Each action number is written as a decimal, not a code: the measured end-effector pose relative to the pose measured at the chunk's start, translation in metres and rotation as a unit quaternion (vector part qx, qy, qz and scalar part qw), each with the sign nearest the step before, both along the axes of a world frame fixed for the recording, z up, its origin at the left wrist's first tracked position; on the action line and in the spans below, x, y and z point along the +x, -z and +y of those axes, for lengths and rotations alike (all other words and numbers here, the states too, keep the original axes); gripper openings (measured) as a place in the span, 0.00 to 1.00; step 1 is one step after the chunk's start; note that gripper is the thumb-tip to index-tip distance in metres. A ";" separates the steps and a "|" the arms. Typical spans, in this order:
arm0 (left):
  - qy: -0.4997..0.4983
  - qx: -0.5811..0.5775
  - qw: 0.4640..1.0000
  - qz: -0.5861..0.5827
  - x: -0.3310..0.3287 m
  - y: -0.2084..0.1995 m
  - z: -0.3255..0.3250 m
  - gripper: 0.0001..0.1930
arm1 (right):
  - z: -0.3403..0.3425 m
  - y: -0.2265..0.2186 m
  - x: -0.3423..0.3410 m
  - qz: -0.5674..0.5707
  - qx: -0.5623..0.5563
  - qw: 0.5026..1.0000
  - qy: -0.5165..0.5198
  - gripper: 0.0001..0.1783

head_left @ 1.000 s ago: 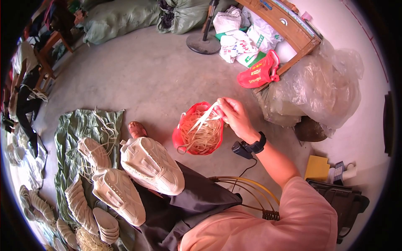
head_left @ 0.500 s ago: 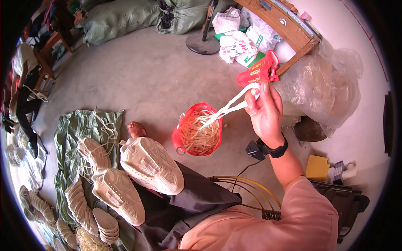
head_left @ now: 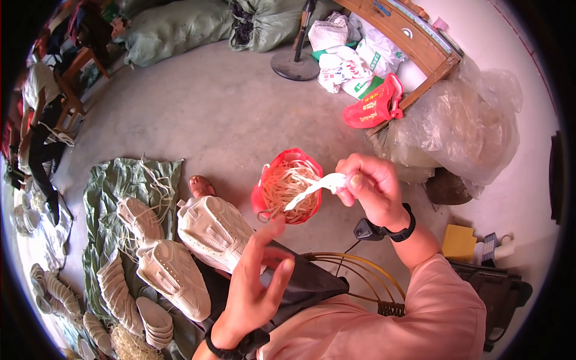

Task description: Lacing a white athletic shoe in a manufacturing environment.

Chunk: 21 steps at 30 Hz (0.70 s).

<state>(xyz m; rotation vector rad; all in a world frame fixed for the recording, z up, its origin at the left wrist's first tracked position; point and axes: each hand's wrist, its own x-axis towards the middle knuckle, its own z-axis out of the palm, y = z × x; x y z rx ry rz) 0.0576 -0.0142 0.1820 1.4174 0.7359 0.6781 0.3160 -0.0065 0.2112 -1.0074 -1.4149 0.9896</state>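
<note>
My right hand (head_left: 378, 192) pinches a white shoelace (head_left: 318, 185), whose loose end hangs over a red bag (head_left: 258, 201) filled with a tangle of pale laces (head_left: 294, 180). With thumb and fingers apart, my left hand (head_left: 249, 294) hovers over my lap and holds nothing. Just behind it a cream sneaker (head_left: 213, 225) rests on my leg, its upper partly covered by the fingers. A second cream sneaker (head_left: 174, 279) lies to its left, with empty eyelets showing.
A green sheet (head_left: 102, 198) carries another sneaker (head_left: 139, 219) and stacked shoe pieces (head_left: 117, 294). At far left sits another person (head_left: 42, 96). Plastic bags, a red shoe-shaped bag (head_left: 375, 108) and a wooden desk (head_left: 402, 30) stand at back right. A round stand base (head_left: 294, 66) is on the floor.
My right hand has come down and nearer with the shoelace, which is now bunched shorter. My left hand has entered from below, over my lap.
</note>
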 end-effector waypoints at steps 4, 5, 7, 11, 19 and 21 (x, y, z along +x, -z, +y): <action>0.021 -0.003 0.998 -0.059 0.030 0.006 0.022 0.38 | -0.002 -0.007 -0.007 -0.057 -0.039 0.995 -0.069 0.12; 0.021 -0.003 0.998 -0.057 0.035 0.009 0.025 0.38 | -0.002 -0.008 -0.010 -0.077 -0.054 0.991 -0.091 0.11; 0.032 0.068 0.997 -0.009 0.043 0.011 0.029 0.37 | -0.001 -0.007 -0.013 -0.096 -0.062 0.989 -0.096 0.09; 0.096 0.029 0.993 0.065 0.034 0.019 0.036 0.17 | 0.001 0.003 -0.007 -0.140 -0.028 0.985 -0.099 0.11; -0.074 -0.009 0.987 -0.145 0.008 -0.025 0.047 0.09 | 0.014 0.020 0.011 -0.295 -0.104 0.944 -0.102 0.11; -0.075 0.010 0.983 -0.167 0.006 -0.032 0.046 0.09 | 0.017 0.032 0.016 -0.309 -0.081 0.943 -0.090 0.11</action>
